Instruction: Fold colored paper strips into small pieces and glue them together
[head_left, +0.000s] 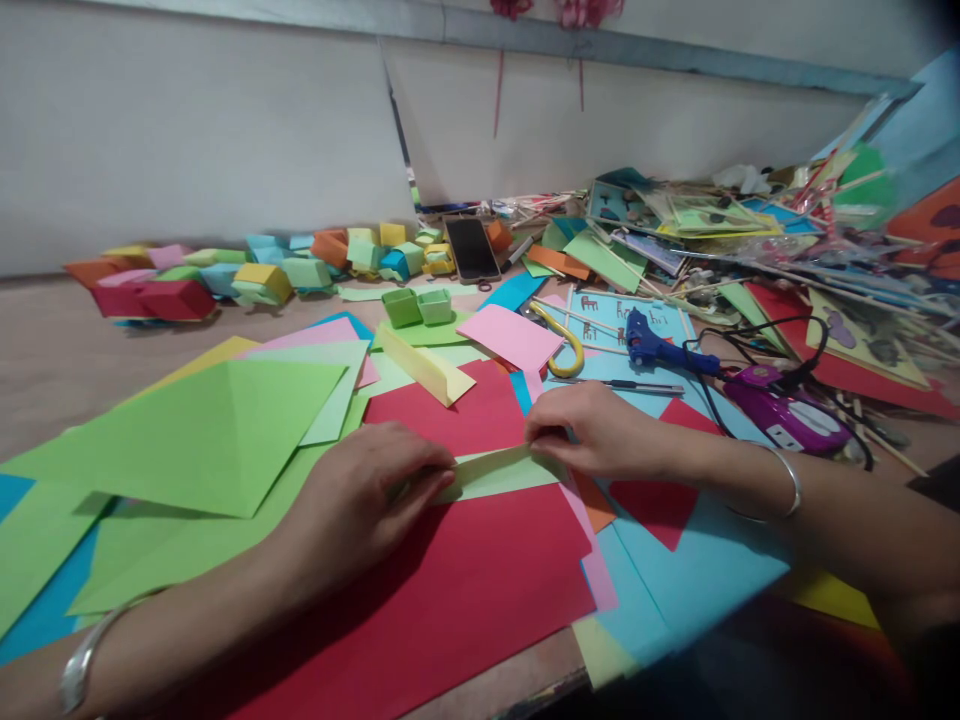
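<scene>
A folded strip of light green paper [496, 472] lies across a large red sheet [465, 590] in front of me. My left hand [360, 495] presses its fingers down on the strip's left end. At the strip's right end, my right hand [596, 430] pinches it between thumb and fingers. Both wrists wear a silver bangle. A big folded green sheet [217, 430] lies just left of my left hand.
Several small folded paper boxes [255, 275] line the wall. A phone [472, 248] lies behind two green boxes [418, 305]. A blue glue gun [656, 347], a purple device [787, 415] with black cables, a pen [637, 386] and piled sticks and cards [750, 240] fill the right.
</scene>
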